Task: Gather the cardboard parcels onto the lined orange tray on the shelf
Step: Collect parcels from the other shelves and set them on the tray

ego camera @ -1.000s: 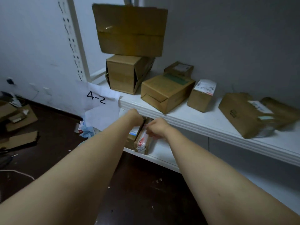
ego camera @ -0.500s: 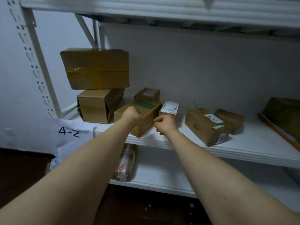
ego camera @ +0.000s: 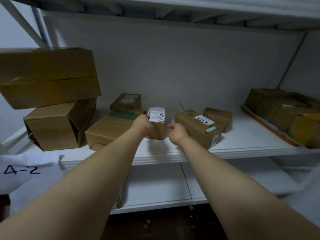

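While left hand grips parcel, green-patched box left, BAHA box right

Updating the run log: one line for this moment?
left hand grips labelled parcel | right hand curled beside it | orange tray at right, part-filled

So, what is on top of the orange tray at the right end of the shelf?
Several brown cardboard parcels, packed close together. They cover nearly all of the orange tray; only its front rim shows. Its right part runs out of view.
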